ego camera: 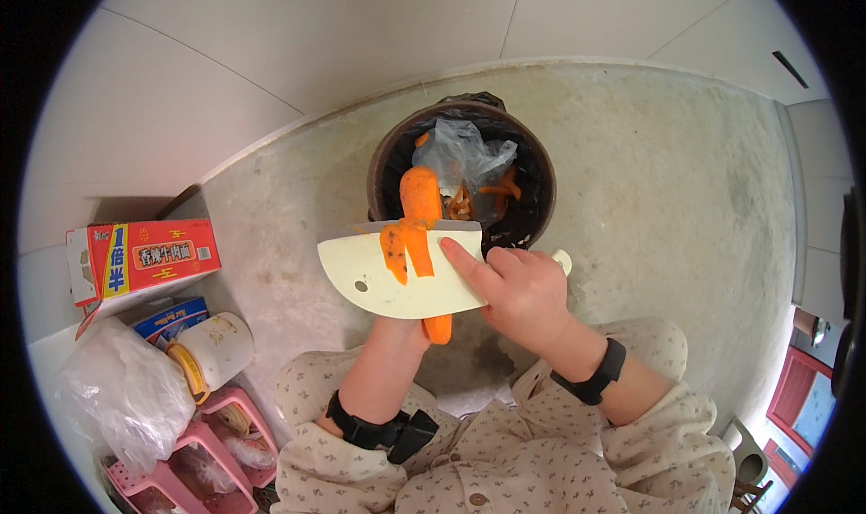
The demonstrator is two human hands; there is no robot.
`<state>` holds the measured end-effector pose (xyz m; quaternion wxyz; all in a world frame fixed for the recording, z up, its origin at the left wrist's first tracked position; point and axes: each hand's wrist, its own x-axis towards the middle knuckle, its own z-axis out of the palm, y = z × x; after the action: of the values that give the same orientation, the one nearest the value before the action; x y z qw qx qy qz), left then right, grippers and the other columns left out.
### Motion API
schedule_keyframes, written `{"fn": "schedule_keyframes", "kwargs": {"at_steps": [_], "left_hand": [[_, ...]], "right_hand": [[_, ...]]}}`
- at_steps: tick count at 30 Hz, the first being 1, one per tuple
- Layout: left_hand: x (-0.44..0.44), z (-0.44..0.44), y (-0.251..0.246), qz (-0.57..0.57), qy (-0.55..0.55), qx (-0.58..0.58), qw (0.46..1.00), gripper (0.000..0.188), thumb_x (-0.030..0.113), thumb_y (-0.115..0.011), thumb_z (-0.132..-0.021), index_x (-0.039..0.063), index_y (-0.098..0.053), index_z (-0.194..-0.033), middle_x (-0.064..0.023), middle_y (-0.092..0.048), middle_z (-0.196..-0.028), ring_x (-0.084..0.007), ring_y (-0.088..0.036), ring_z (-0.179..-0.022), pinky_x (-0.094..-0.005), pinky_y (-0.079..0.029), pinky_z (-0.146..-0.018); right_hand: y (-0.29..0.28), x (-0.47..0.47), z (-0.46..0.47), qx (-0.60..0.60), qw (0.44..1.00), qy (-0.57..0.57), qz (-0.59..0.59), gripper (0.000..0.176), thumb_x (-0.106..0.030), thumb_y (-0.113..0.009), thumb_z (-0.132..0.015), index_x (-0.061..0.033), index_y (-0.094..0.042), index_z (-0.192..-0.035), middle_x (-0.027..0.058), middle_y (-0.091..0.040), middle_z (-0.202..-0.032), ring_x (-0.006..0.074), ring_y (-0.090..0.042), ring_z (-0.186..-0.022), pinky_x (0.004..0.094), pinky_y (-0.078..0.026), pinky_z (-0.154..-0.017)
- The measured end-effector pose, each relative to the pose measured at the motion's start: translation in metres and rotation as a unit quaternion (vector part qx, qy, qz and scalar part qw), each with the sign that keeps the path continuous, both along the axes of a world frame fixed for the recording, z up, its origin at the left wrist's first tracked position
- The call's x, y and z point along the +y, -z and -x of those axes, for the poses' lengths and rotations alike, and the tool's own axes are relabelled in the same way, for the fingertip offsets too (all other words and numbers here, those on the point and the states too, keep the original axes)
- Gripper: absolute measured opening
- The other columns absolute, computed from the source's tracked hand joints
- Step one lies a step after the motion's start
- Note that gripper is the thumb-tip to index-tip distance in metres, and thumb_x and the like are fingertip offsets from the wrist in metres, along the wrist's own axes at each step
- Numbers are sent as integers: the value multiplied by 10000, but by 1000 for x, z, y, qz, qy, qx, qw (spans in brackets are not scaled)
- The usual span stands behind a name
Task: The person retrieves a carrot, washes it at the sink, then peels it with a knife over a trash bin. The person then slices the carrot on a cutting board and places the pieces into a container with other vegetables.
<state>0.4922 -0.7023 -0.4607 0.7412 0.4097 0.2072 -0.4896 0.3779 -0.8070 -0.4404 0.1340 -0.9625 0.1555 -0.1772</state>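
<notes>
My right hand (524, 290) grips the handle of a cream-coloured kitchen knife (379, 263), its index finger laid along the broad blade. The blade's grey edge lies against a carrot (421, 192), and strips of carrot peel (418, 250) rest on the blade. My left hand (406, 331) is mostly hidden under the blade; it holds the carrot, whose lower end shows below the knife. The carrot's upper end is over a round brown bin (548, 182) lined with a black bag. Inside the bin are a clear plastic bag (460, 152) and more orange peelings (502, 189).
At the left stand a red printed carton (172, 253), a blue packet (172, 321), a white jar with a yellow handle (220, 351), a white plastic bag (128, 392) and a pink plastic rack (203, 439). Pale cabinet panels (406, 26) rise behind the bin.
</notes>
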Motion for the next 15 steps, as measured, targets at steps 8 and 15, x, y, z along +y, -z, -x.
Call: {"fn": "schedule_keyframes", "kwargs": {"at_steps": [8, 15], "left_hand": [[-4, -4, -14, 34, 110, -44, 992, 289, 288, -369, -977, 64, -469, -1130, -102, -554, -941, -182, -507, -656, -311, -423, -482], [-2, 19, -18, -1, 141, 53, 989, 312, 343, -300, -1016, 142, -375, -1242, -90, -487, -879, -173, -459, -635, -300, -405, -515]], "right_hand": [[17, -6, -6, 10, 999, 45, -17, 618, -153, -693, -590, -214, -615, -1200, 6, -449, -597, 183, -522, -506, 321, -422, -446], [29, -17, -14, 118, 958, 205, -159, 414, -119, -607, -747, -186, -638, -1154, 94, -634, -752, 298, -624, -668, 390, -492, -562]]}}
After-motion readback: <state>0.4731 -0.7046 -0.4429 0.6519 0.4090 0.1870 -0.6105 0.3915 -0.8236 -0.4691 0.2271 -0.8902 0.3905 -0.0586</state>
